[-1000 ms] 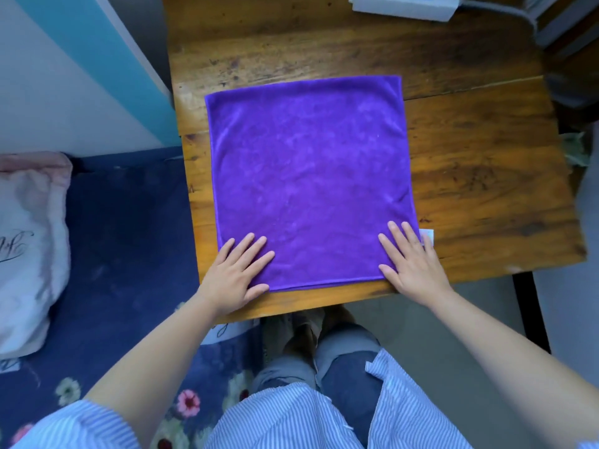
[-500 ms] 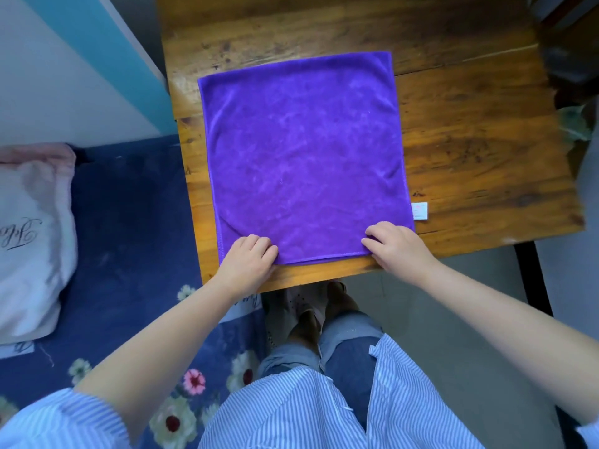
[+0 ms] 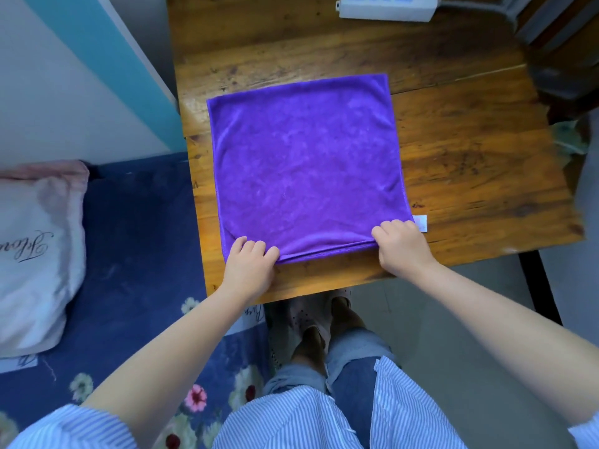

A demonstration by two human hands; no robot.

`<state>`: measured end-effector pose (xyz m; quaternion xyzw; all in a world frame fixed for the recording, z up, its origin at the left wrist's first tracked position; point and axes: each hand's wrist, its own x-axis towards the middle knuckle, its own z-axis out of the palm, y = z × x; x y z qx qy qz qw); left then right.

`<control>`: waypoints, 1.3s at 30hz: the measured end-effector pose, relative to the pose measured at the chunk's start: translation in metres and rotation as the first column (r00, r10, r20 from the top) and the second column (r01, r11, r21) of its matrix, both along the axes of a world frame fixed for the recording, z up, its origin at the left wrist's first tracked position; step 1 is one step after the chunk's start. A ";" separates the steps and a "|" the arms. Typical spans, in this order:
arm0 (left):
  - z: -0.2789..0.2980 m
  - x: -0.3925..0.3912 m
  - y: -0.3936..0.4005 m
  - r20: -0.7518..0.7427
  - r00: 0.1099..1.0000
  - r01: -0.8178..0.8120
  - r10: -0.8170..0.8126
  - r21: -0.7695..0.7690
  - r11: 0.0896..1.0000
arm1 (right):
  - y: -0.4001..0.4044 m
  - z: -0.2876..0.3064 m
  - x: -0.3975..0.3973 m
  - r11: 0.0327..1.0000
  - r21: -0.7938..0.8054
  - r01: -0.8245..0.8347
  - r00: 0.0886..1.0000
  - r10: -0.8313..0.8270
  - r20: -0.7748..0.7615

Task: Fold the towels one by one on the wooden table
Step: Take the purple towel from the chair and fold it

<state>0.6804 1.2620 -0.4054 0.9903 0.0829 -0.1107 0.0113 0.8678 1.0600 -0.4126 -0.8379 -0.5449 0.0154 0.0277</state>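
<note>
On the worn brown wooden table (image 3: 470, 163), a square purple microfibre towel (image 3: 304, 166) lies spread flat, reaching away from both hands. The left hand (image 3: 249, 270) pinches its near left corner with curled fingers; the right hand (image 3: 402, 247) grips the near right corner likewise. Just beyond the right hand's knuckles a small white label (image 3: 421, 222) sticks out. Far past the hands sits a white power strip (image 3: 387, 8).
</note>
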 end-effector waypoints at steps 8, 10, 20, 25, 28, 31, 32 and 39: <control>0.035 0.008 0.026 -0.294 0.954 -0.120 0.062 -0.186 0.975 | -0.009 0.034 0.024 0.988 -0.011 -0.153 0.971 0.148 -0.188; 0.042 0.010 0.036 -0.369 0.929 -0.069 -0.021 -0.230 0.971 | -0.002 0.049 0.028 0.970 -0.141 -0.196 0.954 0.156 -0.257; 0.056 0.042 0.102 -0.105 0.675 -0.568 0.731 -0.707 0.422 | 0.069 0.090 0.112 0.923 -0.216 0.317 0.797 -0.383 -0.468; 0.049 0.060 0.128 -0.252 0.394 -0.467 0.884 -0.883 -0.043 | 0.084 0.085 0.128 0.746 -0.098 0.659 0.419 -0.472 -0.775; 0.042 0.074 0.136 -0.276 0.302 -0.412 0.913 -0.901 -0.136 | 0.092 0.078 0.138 0.650 -0.049 0.758 0.287 -0.399 -0.871; 0.039 0.089 0.140 -0.264 0.235 -0.360 0.935 -0.918 -0.169 | 0.099 0.073 0.150 0.582 -0.025 0.813 0.235 -0.368 -0.900; 0.038 0.095 0.142 -0.241 0.221 -0.352 0.945 -0.923 -0.153 | 0.102 0.070 0.155 0.583 -0.015 0.812 0.255 -0.379 -0.890; 0.029 0.135 0.151 -0.009 0.168 -0.534 0.986 -0.841 0.084 | 0.131 0.058 0.184 0.697 0.021 0.717 0.514 -0.508 -0.692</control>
